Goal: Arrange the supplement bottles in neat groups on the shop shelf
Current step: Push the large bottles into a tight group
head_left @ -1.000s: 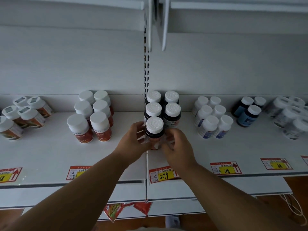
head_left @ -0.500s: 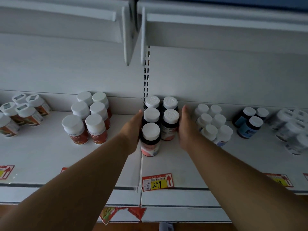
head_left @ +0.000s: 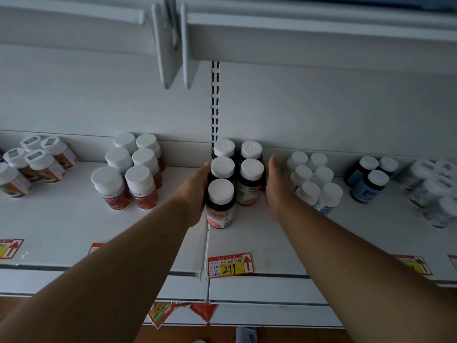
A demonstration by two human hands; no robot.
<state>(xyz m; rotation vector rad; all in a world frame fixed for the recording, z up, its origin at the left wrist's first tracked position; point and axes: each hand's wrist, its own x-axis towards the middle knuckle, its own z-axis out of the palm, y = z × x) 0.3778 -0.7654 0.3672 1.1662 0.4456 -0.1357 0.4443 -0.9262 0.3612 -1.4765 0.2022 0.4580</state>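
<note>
While flat, straight-fingered left hand (head_left: 195, 191) and right hand (head_left: 274, 191) press the dark bottles (head_left: 249, 179) together at the shelf (head_left: 259, 238) back edge, neighbouring groups look tidy; squaring remains.

red-and-yellow price tag (head_left: 231, 265) on shelf edge (head_left: 272, 276), handwritten "299", up arrow
</note>
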